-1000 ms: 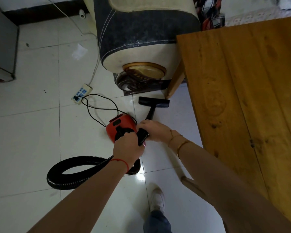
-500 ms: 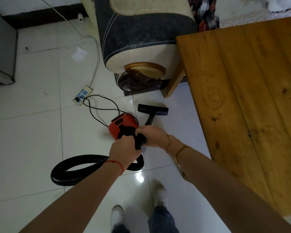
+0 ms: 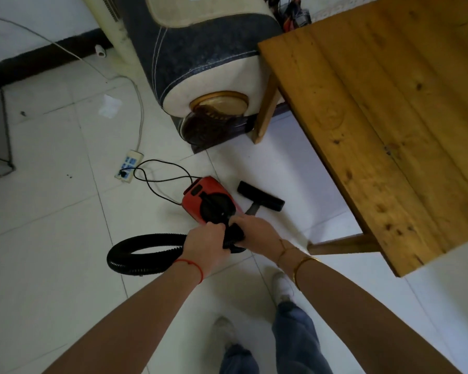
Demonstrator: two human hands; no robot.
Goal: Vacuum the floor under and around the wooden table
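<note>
Both grips curl around the black hose: your left hand (image 3: 207, 242) on its ribbed part, your right hand (image 3: 254, 232) at the handle end. Since a moment ago the nozzle (image 3: 260, 199) has moved back from the sofa (image 3: 200, 58) and lies on the floor (image 3: 52, 211) beside the tabletop (image 3: 376, 117), next to the red vacuum (image 3: 208, 202); I judge the cleaning underneath is not finished.

The setting is a domestic living room. Indicators: pale tiled floor (image 3: 52, 265), an upholstered sofa armrest (image 3: 200, 55) directly beside a plain wooden table (image 3: 389, 117), and a power strip (image 3: 128, 166) lying on the tiles near the wall.
</note>
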